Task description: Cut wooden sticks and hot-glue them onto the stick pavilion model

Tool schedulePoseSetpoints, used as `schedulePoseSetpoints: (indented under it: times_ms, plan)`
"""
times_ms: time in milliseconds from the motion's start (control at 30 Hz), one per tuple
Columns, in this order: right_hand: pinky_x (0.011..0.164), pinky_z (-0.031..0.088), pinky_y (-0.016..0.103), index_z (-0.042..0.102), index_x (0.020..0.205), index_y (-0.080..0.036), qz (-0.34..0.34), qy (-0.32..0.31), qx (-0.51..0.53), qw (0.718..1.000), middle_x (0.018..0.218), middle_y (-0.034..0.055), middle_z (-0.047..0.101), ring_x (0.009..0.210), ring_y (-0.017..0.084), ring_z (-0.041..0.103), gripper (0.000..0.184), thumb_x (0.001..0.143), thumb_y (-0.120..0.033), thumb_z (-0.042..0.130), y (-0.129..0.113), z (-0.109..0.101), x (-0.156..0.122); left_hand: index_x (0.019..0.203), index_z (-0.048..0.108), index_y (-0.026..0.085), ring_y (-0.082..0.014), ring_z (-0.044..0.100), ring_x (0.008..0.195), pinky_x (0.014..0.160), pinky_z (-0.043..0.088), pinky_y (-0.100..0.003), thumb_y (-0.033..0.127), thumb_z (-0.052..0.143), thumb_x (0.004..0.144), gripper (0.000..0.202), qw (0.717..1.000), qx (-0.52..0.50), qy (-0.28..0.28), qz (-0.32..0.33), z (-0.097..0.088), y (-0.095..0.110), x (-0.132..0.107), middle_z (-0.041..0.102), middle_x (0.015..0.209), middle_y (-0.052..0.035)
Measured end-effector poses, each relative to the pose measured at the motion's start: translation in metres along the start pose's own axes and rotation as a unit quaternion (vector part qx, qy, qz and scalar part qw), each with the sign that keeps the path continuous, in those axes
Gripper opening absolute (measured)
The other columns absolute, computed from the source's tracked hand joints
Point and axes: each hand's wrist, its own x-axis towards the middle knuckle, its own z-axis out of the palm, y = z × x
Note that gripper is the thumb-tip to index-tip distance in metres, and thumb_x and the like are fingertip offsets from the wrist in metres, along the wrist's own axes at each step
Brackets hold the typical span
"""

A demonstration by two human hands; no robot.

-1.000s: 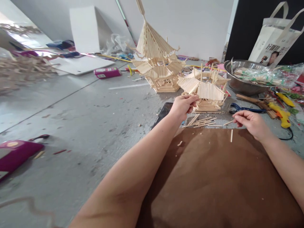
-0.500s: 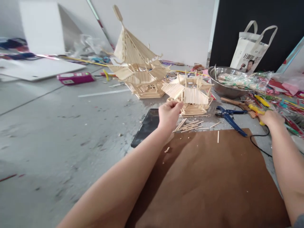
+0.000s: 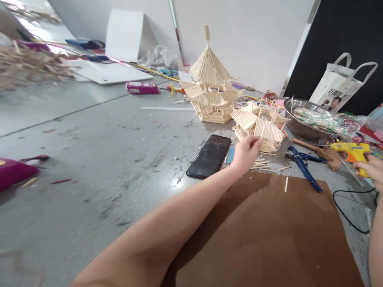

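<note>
My left hand [image 3: 247, 150] is closed in a pinch at the front of the smaller stick-built model [image 3: 269, 129], which has slanted roof panels and upright posts. A thin wooden stick [image 3: 262, 132] appears to stick up from its fingertips; where its lower end lies is hidden. My right hand [image 3: 372, 169], partly cut off by the right edge, is wrapped round the handle of a yellow hot glue gun [image 3: 351, 149]. The gun's nozzle points left, toward the smaller model but apart from it. Behind stands a taller stick-built pagoda [image 3: 213, 87] with a pointed roof.
A black phone [image 3: 209, 156] lies left of my left hand. Loose sticks [image 3: 261, 164] lie before the model, beside a brown sheet [image 3: 269, 235]. Blue-handled cutters [image 3: 303, 165] and a black cord [image 3: 344, 191] lie right. A metal bowl [image 3: 302, 129] holds bagged sticks.
My right hand has raised the glue gun and brought it into plainer view, nozzle to the left. My left hand stays at the smaller model. The view has swung left.
</note>
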Motion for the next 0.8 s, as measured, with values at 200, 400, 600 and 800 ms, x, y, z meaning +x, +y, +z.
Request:
schedulePoseSetpoints:
  times_ms: [200,400,600,800]
  plan:
    - [0.051,0.042,0.031,0.057,0.067,-0.021,0.04,-0.017,0.196,0.98,0.055,0.0042,0.054,0.048,0.014,0.054,0.02,0.062,-0.037,0.068,-0.084,0.017,-0.001,0.065,0.051,0.016,-0.0083,0.039,0.053,0.053,0.032,-0.021,0.028,0.046,0.076,0.018,0.999,0.013,-0.038,-0.012,0.009,0.013,-0.004,0.046,0.054,0.0035]
    - [0.039,0.037,0.025,0.057,0.082,-0.015,-0.102,-0.127,0.187,0.969,0.085,0.008,0.062,0.04,0.008,0.05,0.02,0.066,-0.025,0.062,-0.16,0.074,0.001,0.063,0.049,0.017,-0.008,0.037,0.05,0.051,0.031,-0.021,0.028,0.048,0.076,0.016,0.997,0.02,-0.075,-0.007,0.001,0.014,-0.014,0.044,0.052,0.0044]
    - [0.041,0.038,0.025,0.057,0.077,-0.014,-0.129,-0.223,0.152,0.954,0.07,0.0044,0.061,0.042,0.008,0.05,0.022,0.072,-0.035,0.059,-0.179,0.122,-0.01,0.065,0.047,0.018,-0.0089,0.041,0.052,0.052,0.034,-0.021,0.032,0.046,0.078,0.019,0.997,-0.039,-0.048,-0.056,-0.004,0.002,-0.028,0.046,0.054,0.0033]
    - [0.04,0.038,0.024,0.055,0.065,-0.017,-0.134,-0.237,0.093,0.958,0.053,0.0005,0.054,0.04,0.009,0.048,0.031,0.07,-0.047,0.057,-0.177,0.139,-0.017,0.064,0.046,0.018,-0.0082,0.04,0.05,0.051,0.033,-0.021,0.033,0.046,0.078,0.021,0.996,-0.049,-0.028,-0.073,-0.011,-0.002,-0.021,0.047,0.053,0.0034]
